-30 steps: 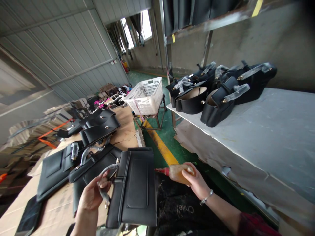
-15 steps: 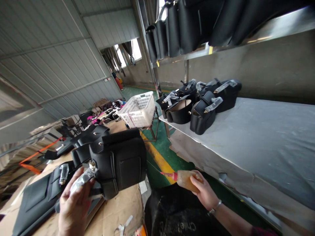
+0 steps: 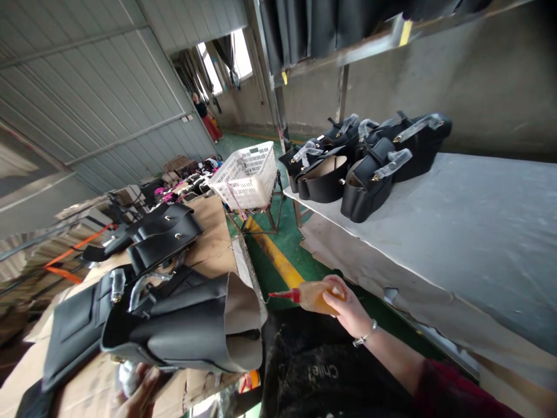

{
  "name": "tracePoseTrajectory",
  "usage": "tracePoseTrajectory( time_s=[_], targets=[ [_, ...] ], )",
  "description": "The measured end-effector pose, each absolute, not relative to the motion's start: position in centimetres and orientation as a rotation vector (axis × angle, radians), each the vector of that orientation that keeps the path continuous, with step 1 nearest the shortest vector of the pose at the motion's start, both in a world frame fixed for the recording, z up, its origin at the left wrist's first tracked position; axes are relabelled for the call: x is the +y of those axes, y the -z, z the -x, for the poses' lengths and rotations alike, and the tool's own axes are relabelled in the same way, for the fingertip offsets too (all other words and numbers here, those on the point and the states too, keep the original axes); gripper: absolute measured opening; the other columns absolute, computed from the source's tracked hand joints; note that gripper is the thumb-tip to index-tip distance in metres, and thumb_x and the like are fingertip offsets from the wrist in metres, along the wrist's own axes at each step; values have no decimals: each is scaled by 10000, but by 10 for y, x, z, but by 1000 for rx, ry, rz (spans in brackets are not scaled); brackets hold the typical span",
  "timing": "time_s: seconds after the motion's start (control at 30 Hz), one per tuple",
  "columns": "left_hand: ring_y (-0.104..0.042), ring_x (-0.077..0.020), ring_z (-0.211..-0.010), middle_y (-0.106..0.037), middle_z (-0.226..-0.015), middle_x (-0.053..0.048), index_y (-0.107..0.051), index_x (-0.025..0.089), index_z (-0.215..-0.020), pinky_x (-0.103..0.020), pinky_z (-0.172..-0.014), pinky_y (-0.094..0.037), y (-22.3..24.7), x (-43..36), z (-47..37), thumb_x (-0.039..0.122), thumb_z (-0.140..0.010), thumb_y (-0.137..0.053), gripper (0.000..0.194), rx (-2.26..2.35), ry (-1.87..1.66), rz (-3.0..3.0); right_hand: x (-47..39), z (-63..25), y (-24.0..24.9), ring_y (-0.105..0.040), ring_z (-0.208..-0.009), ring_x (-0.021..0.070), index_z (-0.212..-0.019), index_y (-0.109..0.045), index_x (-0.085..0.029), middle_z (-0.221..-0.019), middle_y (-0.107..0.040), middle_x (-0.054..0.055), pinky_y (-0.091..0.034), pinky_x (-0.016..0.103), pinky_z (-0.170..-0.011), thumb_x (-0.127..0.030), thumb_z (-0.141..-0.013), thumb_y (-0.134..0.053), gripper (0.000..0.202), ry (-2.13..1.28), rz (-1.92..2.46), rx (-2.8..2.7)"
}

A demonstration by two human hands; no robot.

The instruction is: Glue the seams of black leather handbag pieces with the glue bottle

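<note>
My right hand [image 3: 346, 305] is wrapped round a clear squeeze bottle [image 3: 311, 296] of amber liquid. Its red nozzle points left, towards the bag's open end. A black handbag [image 3: 183, 331] lies on its side above the cardboard-topped table, its beige inside facing right. Below its lower edge, my left hand [image 3: 145, 389] is closed round the bag's plastic-wrapped handle [image 3: 127, 376]; part of this hand is hidden by the bag. A gap separates the nozzle tip from the bag.
More black bags [image 3: 78, 331] lie on the cardboard [image 3: 213, 215] at left. Several finished-looking bags [image 3: 369, 186] stand on the grey-covered table [image 3: 487, 232] at right. A white plastic crate [image 3: 250, 191] sits on a stand ahead. A person [image 3: 206, 119] is far back.
The handbag has turned from showing its pocketed face to showing its open end, and has come lower. My left hand is now beneath it. The bottle has shifted slightly left and up.
</note>
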State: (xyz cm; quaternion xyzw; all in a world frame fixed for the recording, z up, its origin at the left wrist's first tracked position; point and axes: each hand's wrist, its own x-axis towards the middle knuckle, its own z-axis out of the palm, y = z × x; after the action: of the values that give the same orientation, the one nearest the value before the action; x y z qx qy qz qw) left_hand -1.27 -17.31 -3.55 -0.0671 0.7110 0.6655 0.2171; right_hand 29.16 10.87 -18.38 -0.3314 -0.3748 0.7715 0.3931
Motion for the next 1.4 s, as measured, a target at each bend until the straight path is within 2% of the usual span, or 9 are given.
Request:
tracePoseTrajectory(
  time_s=[0.13, 0.23, 0.37, 0.47, 0.67, 0.87, 1.17, 1.23, 1.4],
  targets=[
    [-700, -119, -651, -766, -768, 6, -730, 186, -826, -119, -656, -559, 46, -168, 18, 247, -267, -980, 615, 2048, -1834, 93, 116, -288, 173, -555, -655, 171, -930, -585, -235, -755, -595, -13, -454, 286, -560, -506, -667, -820, 445, -1804, 738, -1304],
    [-711, -140, -679, -763, -771, 6, -697, 193, -836, -150, -669, -576, 45, -165, 18, 160, -351, -925, 536, 2060, -1818, 50, 123, -284, 170, -567, -739, 198, -918, -611, -225, -812, -585, 5, -472, 324, -667, -483, -694, -796, 388, -1657, 697, -1479],
    [-691, -142, -605, -725, -659, 32, -624, 218, -758, -169, -599, -581, 27, -153, 7, 55, -355, -843, 487, 2087, -1821, 109, 132, -274, 171, -559, -767, 202, -919, -610, -232, -827, -566, 5, -464, 325, -697, -446, -730, -766, 325, -1551, 671, -1580],
    [-697, -147, -606, -740, -684, 22, -625, 217, -771, -176, -605, -584, 18, -145, 2, 50, -358, -833, 492, 2099, -1785, 73, 140, -263, 169, -556, -777, 200, -911, -609, -234, -841, -570, 4, -460, 328, -727, -426, -728, -765, 308, -1527, 626, -1622],
    [-702, -141, -627, -746, -734, 63, -624, 248, -849, -170, -622, -586, 21, -145, 6, 48, -319, -849, 610, 2109, -1811, 60, 147, -244, 170, -526, -724, 195, -862, -590, -231, -771, -542, -10, -431, 334, -700, -414, -716, -773, 298, -1661, 568, -1615],
    [-697, -142, -719, -732, -739, 48, -614, 238, -777, -168, -689, -586, 29, -159, 14, 116, -337, -928, 555, 2078, -1762, 20, 139, -245, 186, -511, -700, 174, -868, -579, -222, -752, -535, -28, -408, 312, -679, -417, -691, -783, 334, -1784, 606, -1587],
    [-648, -123, -622, -639, -596, 68, -553, 214, -615, -172, -655, -586, 39, -170, 25, 159, -288, -959, 525, 2068, -1736, 15, 118, -264, 201, -476, -593, 134, -915, -544, -235, -708, -500, -60, -375, 263, -557, -471, -684, -787, 410, -2121, 635, -1425],
    [-641, -122, -629, -638, -594, 65, -539, 210, -594, -180, -674, -586, 34, -166, 23, 170, -291, -956, 518, 2076, -1716, 15, 120, -264, 203, -482, -596, 135, -912, -552, -232, -720, -515, -54, -387, 269, -562, -462, -684, -788, 401, -2073, 665, -1433],
    [-637, -125, -632, -671, -612, 58, -601, 216, -641, -157, -628, -565, 17, -145, 7, 102, -235, -892, 512, 2157, -1704, 108, 131, -258, 205, -557, -772, 193, -878, -598, -220, -796, -572, -10, -452, 318, -712, -418, -655, -817, 370, -1756, 746, -1469]
  ],
)
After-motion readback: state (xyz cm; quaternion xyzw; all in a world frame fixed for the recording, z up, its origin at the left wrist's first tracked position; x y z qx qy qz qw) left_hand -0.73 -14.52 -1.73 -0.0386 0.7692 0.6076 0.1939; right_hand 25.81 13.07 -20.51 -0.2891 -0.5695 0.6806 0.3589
